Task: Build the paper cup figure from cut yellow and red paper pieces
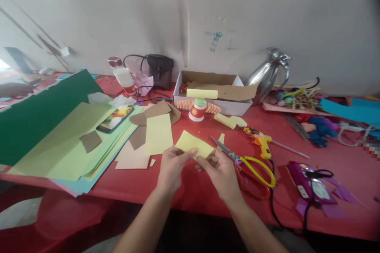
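Between my two hands is a small piece of yellow paper [194,142], raised above the red table. My left hand [175,163] pinches its left side with the thumb on top. At the lower right edge, my right hand [219,170] grips it between thumb and fingers. Scissors with yellow and red handles [258,170] lie just right of my right hand, blades pointing toward the paper. A larger yellow paper rectangle [158,134] rests to the left of my left hand. Beyond the hands stands a red and white paper cup [197,110] with folded orange paper strips at its sides.
Green and yellow sheets [59,142] with a phone [115,119] fill the left side. A yellow glue gun [263,144] and a purple device with cords [311,185] lie right. An open box [213,106] and a metal jug [268,73] stand along the back.
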### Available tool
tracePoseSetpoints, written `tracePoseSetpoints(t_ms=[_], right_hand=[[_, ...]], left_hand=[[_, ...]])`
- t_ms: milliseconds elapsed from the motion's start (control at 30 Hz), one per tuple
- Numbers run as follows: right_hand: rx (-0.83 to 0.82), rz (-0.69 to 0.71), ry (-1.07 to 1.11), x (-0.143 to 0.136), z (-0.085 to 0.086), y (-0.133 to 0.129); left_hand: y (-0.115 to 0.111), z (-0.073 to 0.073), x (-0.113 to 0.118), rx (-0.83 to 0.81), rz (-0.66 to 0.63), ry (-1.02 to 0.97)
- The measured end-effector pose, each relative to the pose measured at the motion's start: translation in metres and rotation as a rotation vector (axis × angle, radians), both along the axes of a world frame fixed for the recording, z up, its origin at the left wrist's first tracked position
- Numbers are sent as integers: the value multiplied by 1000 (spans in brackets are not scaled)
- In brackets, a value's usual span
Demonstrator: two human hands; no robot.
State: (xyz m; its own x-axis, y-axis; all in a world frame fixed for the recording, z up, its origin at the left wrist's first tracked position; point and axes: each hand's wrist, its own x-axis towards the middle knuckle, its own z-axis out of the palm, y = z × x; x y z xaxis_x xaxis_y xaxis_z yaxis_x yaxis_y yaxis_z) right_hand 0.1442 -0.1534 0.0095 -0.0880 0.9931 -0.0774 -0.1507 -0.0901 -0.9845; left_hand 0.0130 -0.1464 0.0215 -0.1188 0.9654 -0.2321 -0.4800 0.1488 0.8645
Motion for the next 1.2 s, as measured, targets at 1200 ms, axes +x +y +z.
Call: tracePoseSetpoints(t_ms=[1200], right_hand=[[135,0,-352,8,-15,-5]], left_hand=[[0,-6,-14,-1,-184,105]])
